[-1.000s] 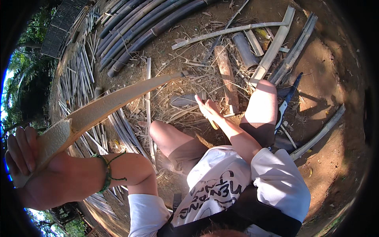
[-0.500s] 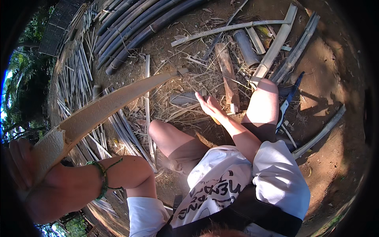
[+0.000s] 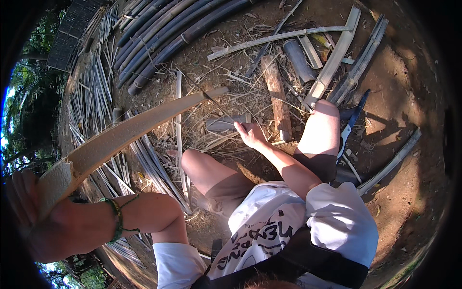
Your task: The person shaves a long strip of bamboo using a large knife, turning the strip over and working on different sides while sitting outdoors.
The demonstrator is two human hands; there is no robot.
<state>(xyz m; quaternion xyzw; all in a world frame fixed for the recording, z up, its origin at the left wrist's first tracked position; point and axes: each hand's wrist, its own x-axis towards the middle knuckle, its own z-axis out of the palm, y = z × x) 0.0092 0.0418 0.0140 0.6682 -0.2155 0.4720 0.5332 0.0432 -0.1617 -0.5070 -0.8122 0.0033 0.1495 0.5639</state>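
Observation:
A long split bamboo strip (image 3: 139, 129), pale inside, slants from the far left up toward the middle. My left hand (image 3: 41, 216), in the dark left rim, is closed round its near end, beside a ragged step in its surface. My right hand (image 3: 251, 135) is closed above the ground between my knees. A thin dark blade, seen nearly edge-on, runs from it to the strip's far tip, so it looks like a knife (image 3: 220, 106); its handle is mostly hidden in my fist. The blade crosses the strip just short of the tip.
Dark bamboo poles (image 3: 168, 43) lie at the back, with piles of thin strips (image 3: 91, 96) to the left. A wooden block (image 3: 275, 94) and a short bamboo piece (image 3: 298, 60) lie ahead. A saw (image 3: 353, 120) rests beside my right knee, near split bamboo lengths (image 3: 334, 58).
My right hand has turned and closed more visibly, shifting slightly toward me. The knife blade now crosses the strip farther in from its tip. My left hand keeps its hold.

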